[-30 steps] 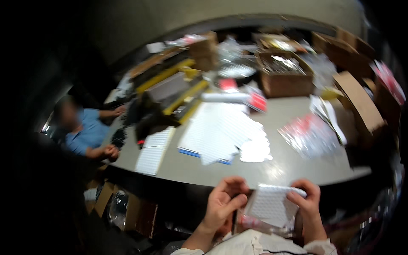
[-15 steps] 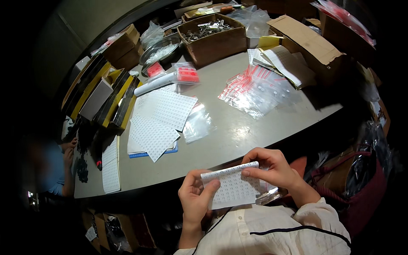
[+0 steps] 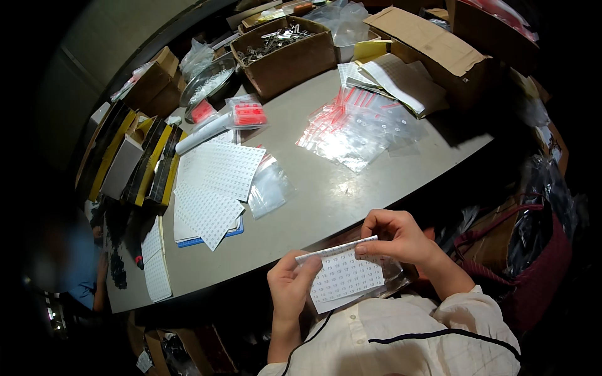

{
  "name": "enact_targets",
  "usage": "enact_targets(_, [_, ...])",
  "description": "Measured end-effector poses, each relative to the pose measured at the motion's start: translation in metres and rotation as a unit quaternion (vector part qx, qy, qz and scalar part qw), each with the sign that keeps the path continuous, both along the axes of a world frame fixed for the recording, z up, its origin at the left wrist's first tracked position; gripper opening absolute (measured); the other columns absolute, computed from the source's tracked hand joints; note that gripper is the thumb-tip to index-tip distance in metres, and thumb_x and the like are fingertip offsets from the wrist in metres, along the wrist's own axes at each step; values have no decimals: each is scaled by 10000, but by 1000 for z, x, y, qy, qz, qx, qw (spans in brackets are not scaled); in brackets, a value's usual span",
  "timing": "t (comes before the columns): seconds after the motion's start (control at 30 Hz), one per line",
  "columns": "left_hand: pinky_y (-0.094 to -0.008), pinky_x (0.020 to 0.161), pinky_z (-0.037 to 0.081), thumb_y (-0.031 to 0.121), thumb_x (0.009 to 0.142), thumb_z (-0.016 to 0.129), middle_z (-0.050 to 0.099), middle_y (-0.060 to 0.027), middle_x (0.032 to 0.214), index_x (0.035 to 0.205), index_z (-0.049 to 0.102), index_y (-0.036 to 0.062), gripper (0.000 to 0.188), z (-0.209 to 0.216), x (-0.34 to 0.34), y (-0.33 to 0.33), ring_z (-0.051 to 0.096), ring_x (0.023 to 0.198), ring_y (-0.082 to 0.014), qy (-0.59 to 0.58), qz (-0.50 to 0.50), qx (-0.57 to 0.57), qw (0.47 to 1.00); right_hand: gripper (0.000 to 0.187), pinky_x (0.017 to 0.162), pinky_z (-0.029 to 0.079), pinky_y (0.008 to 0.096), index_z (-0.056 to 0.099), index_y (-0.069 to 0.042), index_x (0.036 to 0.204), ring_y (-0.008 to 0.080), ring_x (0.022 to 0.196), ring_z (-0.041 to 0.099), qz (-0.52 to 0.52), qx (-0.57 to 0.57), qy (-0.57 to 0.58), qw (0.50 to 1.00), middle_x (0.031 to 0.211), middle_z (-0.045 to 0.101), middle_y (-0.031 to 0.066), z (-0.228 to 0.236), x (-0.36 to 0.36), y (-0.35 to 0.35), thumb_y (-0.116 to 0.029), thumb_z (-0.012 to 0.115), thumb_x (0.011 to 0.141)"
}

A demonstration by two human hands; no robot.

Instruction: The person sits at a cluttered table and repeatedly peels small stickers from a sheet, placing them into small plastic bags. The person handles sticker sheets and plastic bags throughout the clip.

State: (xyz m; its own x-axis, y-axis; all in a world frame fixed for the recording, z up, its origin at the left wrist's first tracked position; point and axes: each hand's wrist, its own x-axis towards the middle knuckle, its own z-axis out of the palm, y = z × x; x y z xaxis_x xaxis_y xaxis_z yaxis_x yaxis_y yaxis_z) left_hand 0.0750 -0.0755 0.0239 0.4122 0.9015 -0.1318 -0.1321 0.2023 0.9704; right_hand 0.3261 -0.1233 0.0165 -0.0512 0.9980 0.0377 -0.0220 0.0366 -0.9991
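Grey smooth table, two brown cardboard boxes, pile of clear plastic zip bags with red strips, several white dotted label sheets, one white label sheet pinched near the chest, left hand and right hand closed on its edges.

We find bare counter between the label sheets and zip bags; cardboard boxes block the far edge.
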Motion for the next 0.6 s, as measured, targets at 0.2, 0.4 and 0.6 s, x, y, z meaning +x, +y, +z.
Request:
enact_targets(0.2, [-232,727,513,5,930,685,716,-75,899,1034,695,-76,132,-2,0,8,639,779,-95,-32,-33,-17,999,207,601,472,199,611,-16,846,53,733,627,16,-36,47,998,800,680,35,0,3,1,-26,817,831])
enact_targets(0.4, [-211,717,505,-3,922,686,717,-68,920,1055,695,-76,152,-1,-6,17,639,781,-87,-23,86,80,993,138,708,538,309,667,-12,986,188,754,671,-51,109,-207,971,847,683,92,28,20,38,-110,688,891])
enact_targets(0.6, [-183,657,457,27,929,694,677,-8,845,1020,699,-49,119,7,-35,36,593,731,-40,-2,128,145,981,427,1016,450,445,571,44,1233,397,1199,544,-131,257,-575,765,1282,584,247,3,35,79,-237,655,923])
